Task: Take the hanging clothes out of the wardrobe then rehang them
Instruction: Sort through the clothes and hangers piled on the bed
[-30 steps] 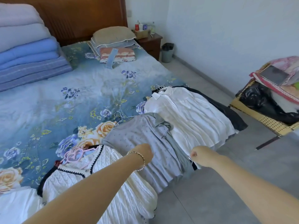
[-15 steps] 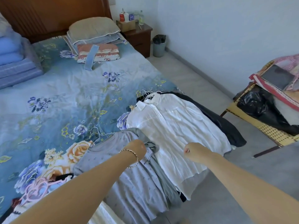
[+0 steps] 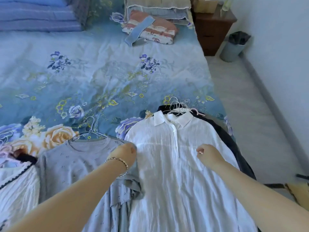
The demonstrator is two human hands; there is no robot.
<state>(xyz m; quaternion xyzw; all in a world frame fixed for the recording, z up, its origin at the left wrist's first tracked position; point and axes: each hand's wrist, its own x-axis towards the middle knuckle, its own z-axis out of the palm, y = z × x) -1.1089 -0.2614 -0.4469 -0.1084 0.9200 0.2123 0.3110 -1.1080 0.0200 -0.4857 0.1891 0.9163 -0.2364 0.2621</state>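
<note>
A white collared shirt [image 3: 175, 164] lies on the bed on wire hangers [image 3: 177, 106], on top of a dark garment [image 3: 234, 144]. To its left lies a grey sweater [image 3: 70, 164] on a wire hanger [image 3: 91, 129]. At the far left is a white knit top [image 3: 16, 190] with dark trim. My left hand [image 3: 124, 154], wearing a bracelet, has curled fingers at the shirt's left shoulder edge, where it meets the sweater; its fingertips are hidden. My right hand [image 3: 207, 154] is curled into a fist over the shirt's right chest, with nothing visible in it.
The bed [image 3: 100, 72] has a blue floral cover. Folded blankets [image 3: 38, 15] sit at the back left and pillows with folded cloth [image 3: 150, 29] at the head. A wooden nightstand [image 3: 214, 29] and a grey bin [image 3: 234, 46] stand to the right, beside the bare floor [image 3: 250, 114].
The view has swung right and closer to the bed. Both hands have moved from over the grey sweater to the white shirt, one on each side of its chest.
</note>
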